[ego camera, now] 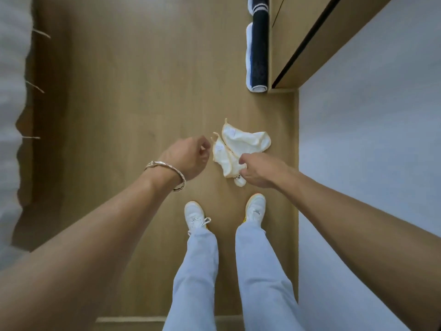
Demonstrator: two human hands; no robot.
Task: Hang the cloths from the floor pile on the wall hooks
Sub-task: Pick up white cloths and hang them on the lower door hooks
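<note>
We look straight down on a wooden floor [124, 96]. Two white cloths with yellow trim lie toward its right edge, near the foot of the white wall [372, 144] but not touching it. The farther cloth [247, 140] lies spread flat, and the nearer cloth [224, 158] overlaps its left border.

The right hand [259, 172] has its fingers curled round the nearer cloth's lower end and grips it. We cannot tell whether that end is off the floor. The left hand [188, 156], with a bracelet [167, 174] at the wrist, hovers just left of the nearer cloth. Its fingers are loosely curled and we see nothing in them. We cannot tell whether they touch the small loop at the cloth's upper corner.

Two white shoes, the left shoe [194, 215] and the right shoe [255, 207], stand just below the cloths, the right one close to the floor's right edge.

A broad bare stretch of floor lies left of the cloths, reaching to the white bedding [10, 111] along the floor's left edge. At the far right corner a wooden unit [307, 41] juts out from the wall, and dark and white fabrics [259, 56] hang against its left side, well apart from the cloths.
</note>
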